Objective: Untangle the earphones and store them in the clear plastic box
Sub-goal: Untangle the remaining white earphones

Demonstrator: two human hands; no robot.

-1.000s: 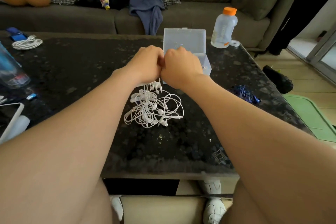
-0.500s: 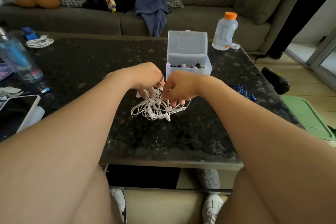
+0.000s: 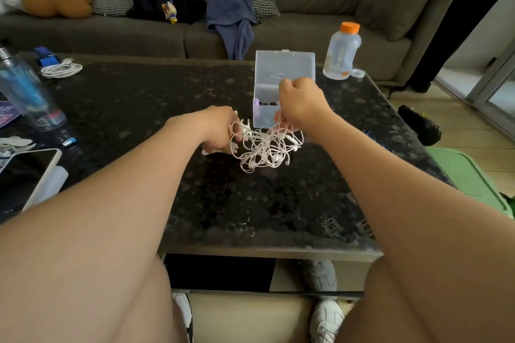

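Sideways: earphones (image 3: 264,149) tangle strung between left grip (image 3: 220,131), right grip (image 3: 301,100).

A dark, speckled stone table (image 3: 156,97) carries everything. The clear plastic box (image 3: 263,117) stands toward its far side, lid open and upright. Behind the box to the right stands a clear bottle with an orange cap (image 3: 342,54), with a small roll of tape (image 3: 357,73) just beside it. Far left of the box, near the back edge, lies a coiled white cable (image 3: 62,69). Nearer than that stands a blue-tinted clear bottle (image 3: 30,95), and a dark-screened phone (image 3: 28,172) lies flat near the front left. Just in front of the box is the tangle of white earphones (image 3: 264,150); whether its lowest loops touch the stone cannot be told.
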